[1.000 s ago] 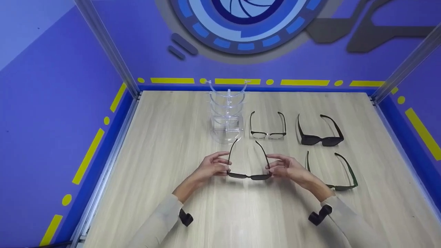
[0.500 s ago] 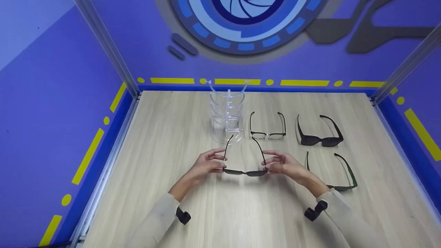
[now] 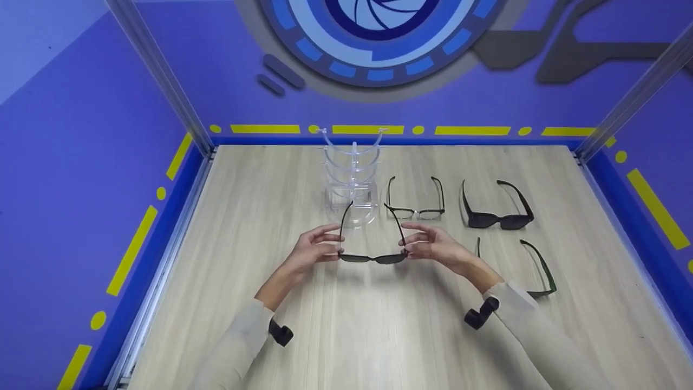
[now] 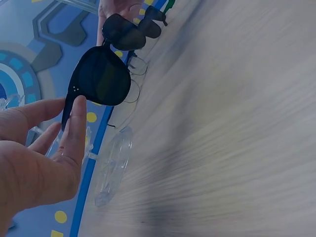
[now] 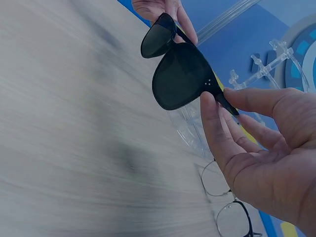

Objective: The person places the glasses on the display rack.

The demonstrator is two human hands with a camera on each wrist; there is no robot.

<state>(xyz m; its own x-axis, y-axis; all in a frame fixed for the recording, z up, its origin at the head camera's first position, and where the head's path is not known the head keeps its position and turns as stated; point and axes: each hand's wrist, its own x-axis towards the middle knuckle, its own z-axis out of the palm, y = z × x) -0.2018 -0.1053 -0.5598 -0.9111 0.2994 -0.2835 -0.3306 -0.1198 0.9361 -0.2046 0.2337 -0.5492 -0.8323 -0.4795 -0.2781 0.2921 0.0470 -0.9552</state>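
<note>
Gripped between left hand (image 3: 308, 253) and right hand (image 3: 437, 249), black sunglasses (image 5: 180, 71) near the clear display stand (image 3: 353, 176) could be snagged on it if tilted.

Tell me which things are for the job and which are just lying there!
For the job:
left hand
right hand
held sunglasses
probably the stand, just beyond them

Just lying there now:
clear glasses
thick sunglasses
green glasses

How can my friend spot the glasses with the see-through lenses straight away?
On the wooden table, find the clear plastic stand toward the back. Just right of it, the see-through glasses lie with their arms unfolded. They alone have clear lenses; the thick black sunglasses farther right have dark ones.
</note>
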